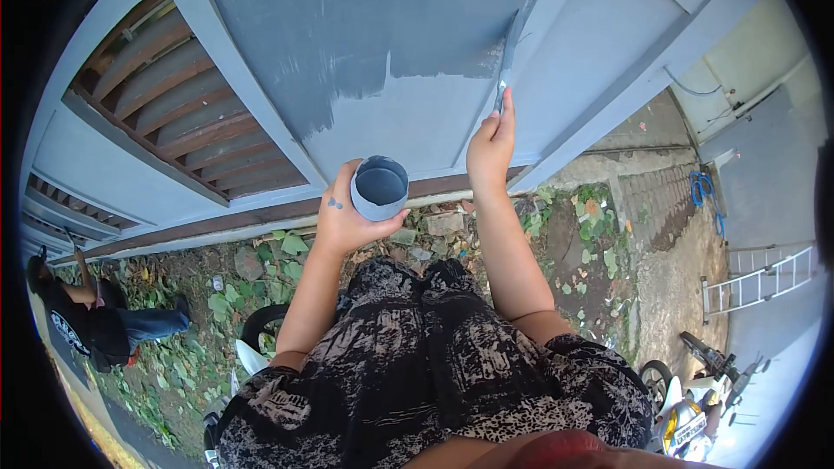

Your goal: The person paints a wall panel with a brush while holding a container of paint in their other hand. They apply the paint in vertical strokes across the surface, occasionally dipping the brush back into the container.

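My left hand point(337, 219) is wrapped around a round cup point(379, 208) with dark grey paint point(382, 181) inside, and grey spots mark the back of that hand. A paintbrush point(509, 54) is gripped in my right hand point(492, 148), its bristle end up against the right side of a wall panel point(408, 108). Dark grey paint point(339, 13) covers the panel's upper part with a ragged lower edge; below, the surface is lighter blue-grey. A light frame strip point(248, 78) borders the panel on the left.
Brown slats point(187, 104) fill an opening at left. A person point(95, 313) is low by the wall at far left. Leafy ground point(230, 295) lies below. At right are a ladder point(760, 282), a blue hose point(698, 187) and a motorcycle point(691, 426).
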Motion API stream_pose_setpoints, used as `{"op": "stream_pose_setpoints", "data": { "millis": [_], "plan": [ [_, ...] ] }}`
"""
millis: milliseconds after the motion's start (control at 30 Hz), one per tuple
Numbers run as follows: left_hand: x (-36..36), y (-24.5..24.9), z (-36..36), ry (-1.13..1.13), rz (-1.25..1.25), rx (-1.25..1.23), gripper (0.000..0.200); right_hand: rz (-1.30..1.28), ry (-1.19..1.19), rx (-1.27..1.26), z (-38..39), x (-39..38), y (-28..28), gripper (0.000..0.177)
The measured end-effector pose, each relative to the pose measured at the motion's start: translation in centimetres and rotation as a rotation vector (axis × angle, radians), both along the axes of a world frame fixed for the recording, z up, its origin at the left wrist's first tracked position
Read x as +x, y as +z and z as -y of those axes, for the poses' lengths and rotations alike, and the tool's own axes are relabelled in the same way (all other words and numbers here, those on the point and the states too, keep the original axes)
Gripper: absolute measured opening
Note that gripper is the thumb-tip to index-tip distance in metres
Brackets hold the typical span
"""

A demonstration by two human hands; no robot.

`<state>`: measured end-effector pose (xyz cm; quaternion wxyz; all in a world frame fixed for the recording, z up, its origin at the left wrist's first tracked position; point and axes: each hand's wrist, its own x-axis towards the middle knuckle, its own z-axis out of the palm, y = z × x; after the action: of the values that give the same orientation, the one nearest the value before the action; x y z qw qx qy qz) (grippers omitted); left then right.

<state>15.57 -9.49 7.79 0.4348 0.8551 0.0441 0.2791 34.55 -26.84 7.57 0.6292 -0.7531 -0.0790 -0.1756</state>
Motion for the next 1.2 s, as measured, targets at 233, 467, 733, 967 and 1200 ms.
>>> {"op": "stream_pose_setpoints", "data": {
  "millis": [233, 467, 733, 967, 1200],
  "plan": [
    [-0.3, 0.3, -0.2, 0.008, -0.035, -0.029, 0.081, -0.362, 0.030, -0.060, 1.4, -2.7, -4.8, 0.051],
    [-0.1, 0.2, -0.3, 0.025, 0.003, -0.008, 0.083, -0.233, 0.090, 0.009, 1.3, -5.1, -4.6, 0.051],
    [0.0, 0.4, 0.1, 0.000, -0.001, -0.027, 0.082, 0.099, 0.034, 0.014, 0.6, -0.9, 6.9, 0.052],
    [-0.3, 0.3, 0.1, 0.012, 0.010, -0.026, 0.083, 0.228, -0.075, -0.206, 0.6, 2.4, 2.1, 0.051],
    [-0.5, 0.1, 0.0, 0.013, -0.015, -0.042, 0.082, -0.047, -0.050, -0.385, 1.8, -0.3, -2.2, 0.049]
  ]
}}
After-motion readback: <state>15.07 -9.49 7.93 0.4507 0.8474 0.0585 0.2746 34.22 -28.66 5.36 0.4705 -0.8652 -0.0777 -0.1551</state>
